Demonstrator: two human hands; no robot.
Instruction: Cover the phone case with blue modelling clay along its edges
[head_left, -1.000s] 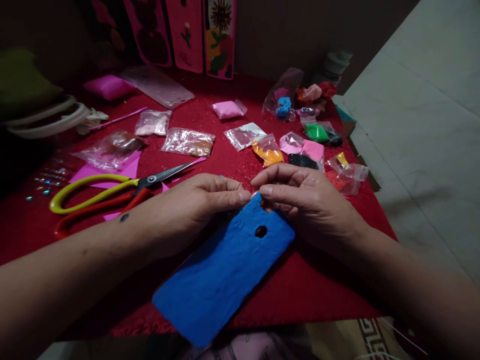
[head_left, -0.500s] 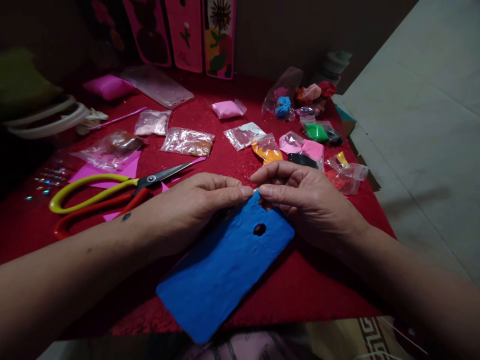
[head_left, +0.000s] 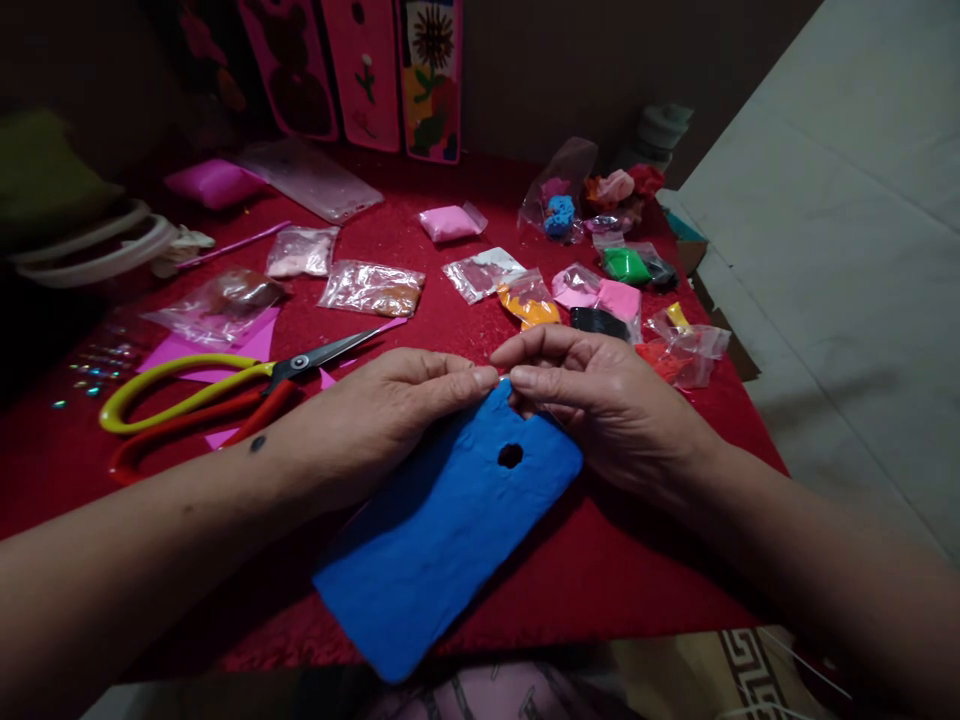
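Blue panel (head_left: 446, 540), one, clamped in two grips: left hand (head_left: 409, 405), right hand (head_left: 611, 405); scissors (head_left: 301, 363), one pair.

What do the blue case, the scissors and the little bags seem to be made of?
Blue case: probably matte modelling clay over a phone case, judging by its lumpy, dented surface.
Scissors: blades look like metal, dark grey with a dull sheen; the smooth yellow and red handles are likely plastic.
Bags: clear, glossy plastic film, seen in the crinkled highlights.

Lumpy, matt blue coating on the flat panel (head_left: 442, 530); glossy clear plastic bags (head_left: 373, 287); dull red cloth (head_left: 637, 570); shiny metal scissor blades (head_left: 330, 352).
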